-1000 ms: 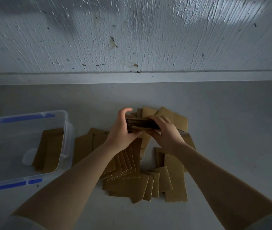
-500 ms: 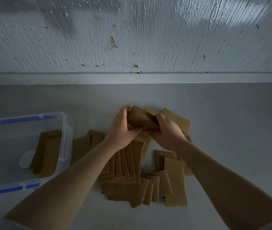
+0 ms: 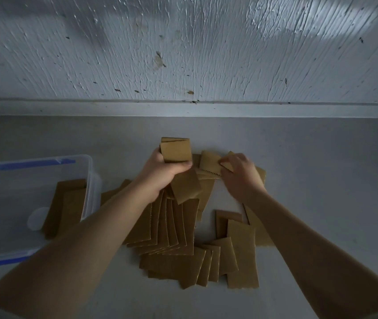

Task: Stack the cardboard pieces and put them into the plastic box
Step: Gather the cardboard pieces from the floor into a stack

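Left hand (image 3: pixel 160 173) grips my stack (image 3: pixel 176 150); half a second ago both held it. Right hand (image 3: pixel 241 173) now pinches a card (image 3: pixel 227 165) beside it. Loose pieces (image 3: pixel 178 229) crowd below; box (image 3: pixel 86 180) sits left, cards inside.

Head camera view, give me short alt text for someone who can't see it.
A person's left hand holds a small stack of cardboard pieces while the right hand picks at loose pieces on a grey surface. More pieces lie fanned out below; a clear plastic box at left already holds some.
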### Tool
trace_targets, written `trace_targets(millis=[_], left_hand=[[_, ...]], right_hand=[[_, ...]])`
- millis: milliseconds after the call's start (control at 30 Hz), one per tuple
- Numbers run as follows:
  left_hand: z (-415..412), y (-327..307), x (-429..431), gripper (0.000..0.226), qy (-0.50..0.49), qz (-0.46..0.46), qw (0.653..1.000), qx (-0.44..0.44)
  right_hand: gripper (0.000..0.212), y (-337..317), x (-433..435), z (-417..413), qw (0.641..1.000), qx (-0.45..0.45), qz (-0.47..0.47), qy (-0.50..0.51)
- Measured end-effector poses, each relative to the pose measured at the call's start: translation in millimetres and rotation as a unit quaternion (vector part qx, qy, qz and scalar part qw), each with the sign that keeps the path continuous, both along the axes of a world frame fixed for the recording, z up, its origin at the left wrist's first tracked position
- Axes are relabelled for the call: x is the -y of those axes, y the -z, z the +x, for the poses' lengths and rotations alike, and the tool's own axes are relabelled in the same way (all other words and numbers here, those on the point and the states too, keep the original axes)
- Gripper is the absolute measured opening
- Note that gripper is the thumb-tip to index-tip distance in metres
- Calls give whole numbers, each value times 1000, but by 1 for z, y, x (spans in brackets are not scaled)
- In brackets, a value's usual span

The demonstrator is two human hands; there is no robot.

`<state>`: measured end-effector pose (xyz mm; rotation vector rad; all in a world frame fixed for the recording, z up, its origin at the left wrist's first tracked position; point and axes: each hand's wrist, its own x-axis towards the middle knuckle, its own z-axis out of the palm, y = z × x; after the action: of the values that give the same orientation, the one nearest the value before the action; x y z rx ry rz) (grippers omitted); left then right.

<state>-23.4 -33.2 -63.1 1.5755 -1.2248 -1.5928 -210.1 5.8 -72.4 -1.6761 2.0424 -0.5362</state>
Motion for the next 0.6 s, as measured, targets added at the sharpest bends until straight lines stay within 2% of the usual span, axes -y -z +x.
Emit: trace_targets(millis=[67,167,267,467,600], left_hand=[[4,-4,8,48,16,12,999,48],[3,-3,14,58,32,65,993,95],[-2,2,18,65,55,90,987,118],[-4,12,23,74,52,88,983,151],[-5,14,25,75,44,95,986,132]], right_hand=[[46,7,7,-14,995,-77,62,9],[56,16,17,-22,988,-104,111,-10],[56,18,25,-21,989,-88,117,-8],[77,11,31,-10,990,-74,115,-41],[84,11,40,-2,986,-25,146,-75]])
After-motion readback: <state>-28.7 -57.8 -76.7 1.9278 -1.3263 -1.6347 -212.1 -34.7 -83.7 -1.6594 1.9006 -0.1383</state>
